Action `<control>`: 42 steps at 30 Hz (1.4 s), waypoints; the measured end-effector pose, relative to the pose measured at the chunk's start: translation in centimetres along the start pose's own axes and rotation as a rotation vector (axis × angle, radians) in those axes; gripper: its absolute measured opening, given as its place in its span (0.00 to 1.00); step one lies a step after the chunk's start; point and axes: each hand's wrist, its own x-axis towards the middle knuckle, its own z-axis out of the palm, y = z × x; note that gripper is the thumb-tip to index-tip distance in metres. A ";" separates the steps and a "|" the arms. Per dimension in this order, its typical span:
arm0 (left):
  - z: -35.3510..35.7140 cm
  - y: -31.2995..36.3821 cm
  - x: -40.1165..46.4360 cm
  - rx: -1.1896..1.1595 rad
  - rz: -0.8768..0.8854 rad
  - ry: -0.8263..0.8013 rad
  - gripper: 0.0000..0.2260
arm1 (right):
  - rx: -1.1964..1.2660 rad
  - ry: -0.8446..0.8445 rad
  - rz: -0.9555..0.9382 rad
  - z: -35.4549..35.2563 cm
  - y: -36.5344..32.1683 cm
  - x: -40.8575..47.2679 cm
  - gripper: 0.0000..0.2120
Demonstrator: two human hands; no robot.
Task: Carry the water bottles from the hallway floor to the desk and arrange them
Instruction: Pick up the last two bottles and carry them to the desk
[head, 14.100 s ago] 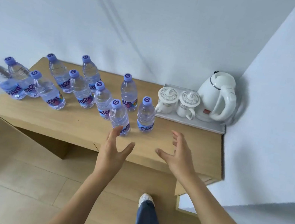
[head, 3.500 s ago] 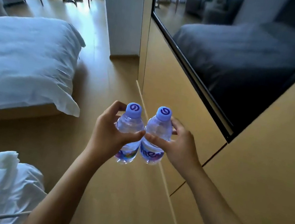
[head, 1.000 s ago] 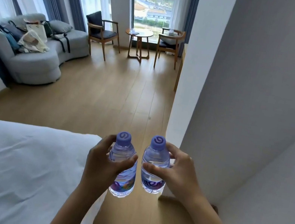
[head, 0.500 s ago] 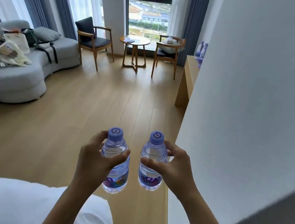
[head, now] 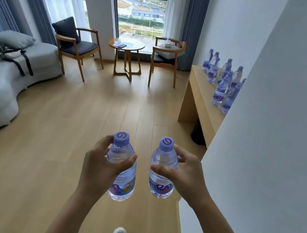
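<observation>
Your left hand [head: 98,166] and right hand [head: 187,175] each hold a bottle in a firm grip; the crowded desk [head: 200,91] at two o'clock risks toppling the standing bottles [head: 219,91].

Wood desk [head: 200,91] by rt wall w/ upright water bottles [head: 220,91] clustered on top.

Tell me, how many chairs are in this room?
2: a dark-cushioned armchair left of the round table, and a wooden chair to its right, by the window. Others may be out of view.
</observation>
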 end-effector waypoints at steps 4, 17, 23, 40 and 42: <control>1.8 -3.1 10.4 -0.035 0.026 -0.051 0.19 | -0.017 0.056 0.024 1.9 1.2 9.6 0.20; 13.0 -8.0 37.6 -0.084 0.079 -0.251 0.18 | 0.021 0.230 0.142 0.4 6.2 33.9 0.20; 22.2 -8.6 49.2 -0.124 0.072 -0.338 0.17 | -0.018 0.305 0.131 -3.7 9.9 45.9 0.19; 44.5 -11.4 76.5 -0.232 0.163 -0.736 0.14 | -0.072 0.589 0.316 -11.9 20.0 71.5 0.18; 47.2 -11.9 79.6 -0.241 0.188 -0.799 0.13 | -0.066 0.646 0.370 -12.5 21.1 73.9 0.18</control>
